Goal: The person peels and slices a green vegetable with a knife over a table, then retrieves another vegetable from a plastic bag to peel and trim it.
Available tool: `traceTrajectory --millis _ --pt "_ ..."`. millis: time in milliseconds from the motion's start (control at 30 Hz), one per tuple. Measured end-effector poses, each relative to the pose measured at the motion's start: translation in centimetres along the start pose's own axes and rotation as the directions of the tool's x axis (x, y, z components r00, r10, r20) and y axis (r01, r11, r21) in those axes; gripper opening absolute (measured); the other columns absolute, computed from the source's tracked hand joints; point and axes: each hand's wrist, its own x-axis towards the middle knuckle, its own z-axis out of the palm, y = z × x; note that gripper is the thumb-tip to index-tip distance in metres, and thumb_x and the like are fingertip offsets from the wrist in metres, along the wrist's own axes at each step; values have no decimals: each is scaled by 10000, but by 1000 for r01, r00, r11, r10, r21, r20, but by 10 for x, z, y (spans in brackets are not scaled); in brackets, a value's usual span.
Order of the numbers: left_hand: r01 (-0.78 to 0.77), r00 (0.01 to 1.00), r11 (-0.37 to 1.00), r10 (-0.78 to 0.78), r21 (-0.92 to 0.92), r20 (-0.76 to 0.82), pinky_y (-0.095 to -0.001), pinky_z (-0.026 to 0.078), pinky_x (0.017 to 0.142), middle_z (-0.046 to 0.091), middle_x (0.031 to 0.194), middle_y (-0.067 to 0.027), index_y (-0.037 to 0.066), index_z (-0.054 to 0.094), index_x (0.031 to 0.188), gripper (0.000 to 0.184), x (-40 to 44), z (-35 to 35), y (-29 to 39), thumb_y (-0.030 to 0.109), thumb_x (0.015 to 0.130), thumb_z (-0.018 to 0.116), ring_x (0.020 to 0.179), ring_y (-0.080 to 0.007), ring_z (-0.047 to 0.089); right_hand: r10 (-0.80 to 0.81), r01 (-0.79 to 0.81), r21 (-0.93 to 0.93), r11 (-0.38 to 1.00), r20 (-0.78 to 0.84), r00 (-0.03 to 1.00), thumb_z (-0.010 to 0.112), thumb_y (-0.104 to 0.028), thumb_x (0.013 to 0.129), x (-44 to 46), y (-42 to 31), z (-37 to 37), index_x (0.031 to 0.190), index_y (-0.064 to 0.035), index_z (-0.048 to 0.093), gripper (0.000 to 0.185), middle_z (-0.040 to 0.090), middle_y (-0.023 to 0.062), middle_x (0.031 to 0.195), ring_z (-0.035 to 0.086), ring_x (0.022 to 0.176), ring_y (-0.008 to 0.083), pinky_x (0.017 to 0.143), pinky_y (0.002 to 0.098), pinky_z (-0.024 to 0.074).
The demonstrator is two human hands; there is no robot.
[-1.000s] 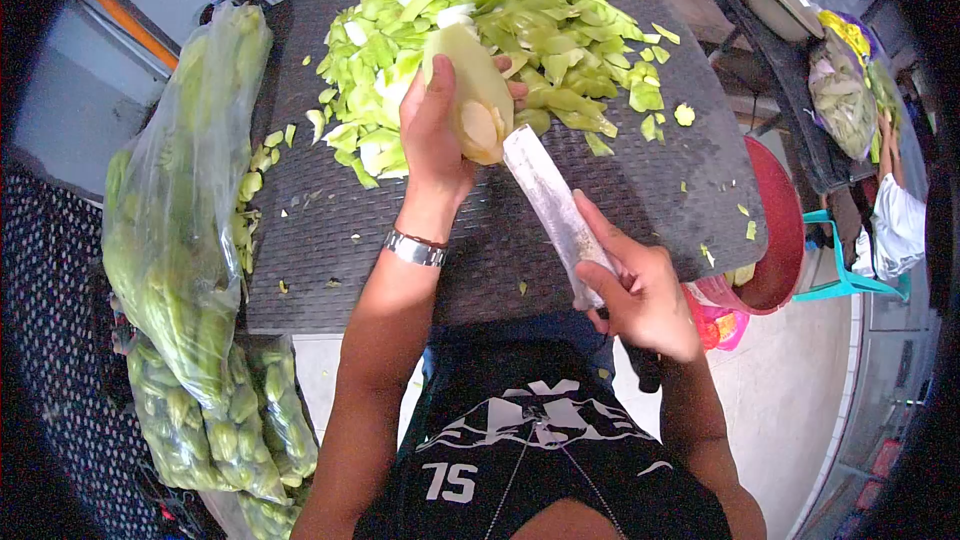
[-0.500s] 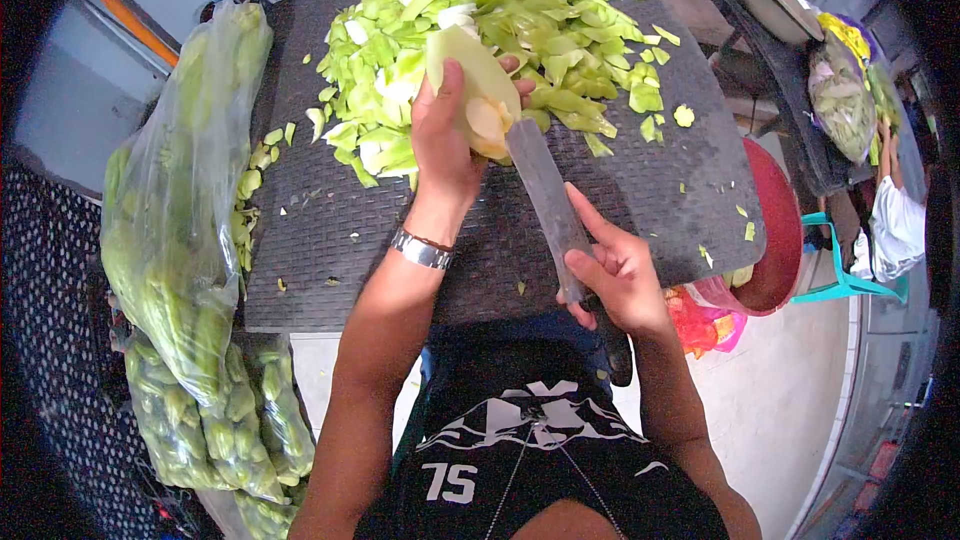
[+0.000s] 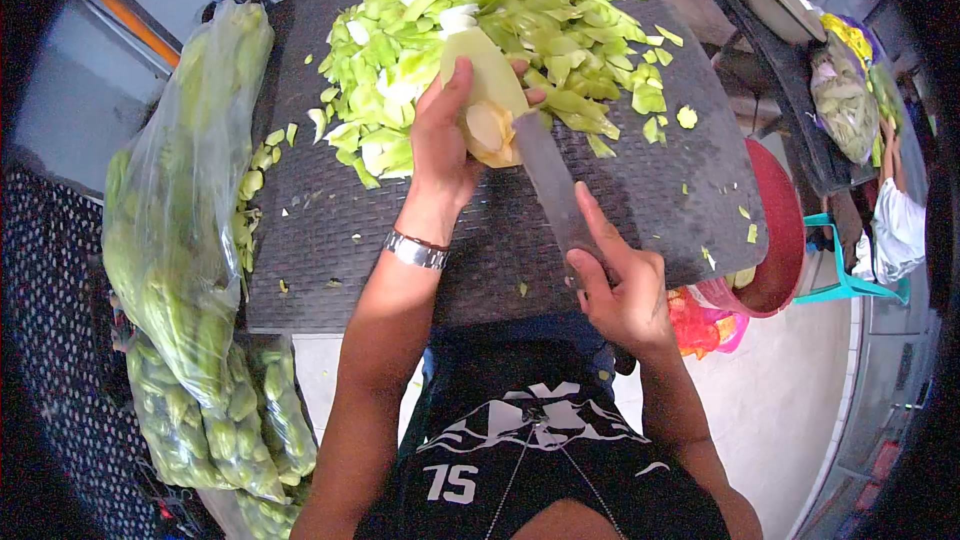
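My left hand (image 3: 443, 128) is wrapped round a pale green peeled vegetable (image 3: 483, 68), held tilted over the table. Its near end has a round, cream-and-tan cut face; I cannot tell its exact kind. In my right hand (image 3: 625, 285) is a knife (image 3: 552, 180) with a wide grey blade, the index finger stretched along it. The blade's tip touches or lies very close to the vegetable's near right side. Fingers cover most of the handle. Beyond both hands spreads a heap of light green slices (image 3: 580, 25).
Everything lies on a dark woven-pattern table (image 3: 330, 240). Clear plastic bags of green vegetables (image 3: 185, 200) hang along its left edge. At the right are a red tub (image 3: 775, 230), a teal stool (image 3: 850, 285) and another person's white sleeve (image 3: 898, 225).
The vegetable and my left hand have shifted slightly right. My right hand has moved a little right with the knife, and its handle now shows less.
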Motion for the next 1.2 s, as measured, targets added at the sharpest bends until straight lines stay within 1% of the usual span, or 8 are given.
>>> traceTrajectory --millis 67,233,467,600,900,1000,1100,1200 --pt "-8 1000 997 6 79 26 -487 582 897 594 1326 -254 -5 361 1466 665 -1 3 0 505 1048 441 1074 -404 687 5 -5 -8 1000 -4 1000 655 -28 923 0 -3 -3 1535 -125 422 661 652 269 1214 705 947 410 743 404 575" --pt "88 993 992 -80 -89 88 -516 567 932 537 1415 -265 56 309 1534 788 1 0 1 644 1013 378 1091 -442 673 -56 56 -9 998 -57 997 630 36 918 3 -1 -1 1528 -152 459 661 754 180 951 663 581 117 565 314 535" --pt "113 991 990 -105 -84 86 -496 583 881 576 1362 -250 71 330 1517 711 2 -1 1 602 1044 348 985 -429 696 -181 173 -86 981 -104 978 633 40 913 9 9 7 1495 -54 479 610 740 210 1003 695 616 145 593 320 546" --pt "165 982 983 -156 -84 105 -484 583 872 603 1319 -260 41 363 1483 664 0 -4 4 557 1064 354 994 -396 696 -312 290 -187 939 -103 945 631 55 901 6 13 5 1480 -28 474 605 598 250 1345 747 905 334 731 373 584" --pt "188 980 976 -179 -112 82 -546 555 944 583 1335 -297 82 338 1507 693 0 4 2 582 1033 409 1097 -488 647 -177 168 -172 971 -40 983 607 35 924 3 -2 -14 1492 -34 460 590 587 212 1367 733 894 357 739 382 579" --pt "183 979 976 -170 -118 114 -534 562 937 595 1313 -300 78 359 1495 669 0 -2 -1 568 1041 406 1086 -457 660 -121 116 -126 985 -34 992 624 26 917 2 -6 -13 1516 -67 440 634 614 230 1304 730 860 373 720 381 572" --pt "181 979 983 -177 -37 97 -424 572 918 665 1206 -232 7 455 1404 604 -3 7 -13 507 1077 369 1056 -302 687 -91 84 -119 989 -55 994 638 16 912 9 -5 -13 1533 -107 427 668 669 252 1177 729 824 379 706 375 566" --pt "137 989 990 -135 -25 66 -418 589 867 682 1162 -221 7 487 1372 592 -4 10 -11 507 1072 384 1024 -289 697 -65 58 -112 992 -61 996 627 13 922 11 -4 -12 1521 -105 462 632 735 169 817 665 539 159 548 319 525"
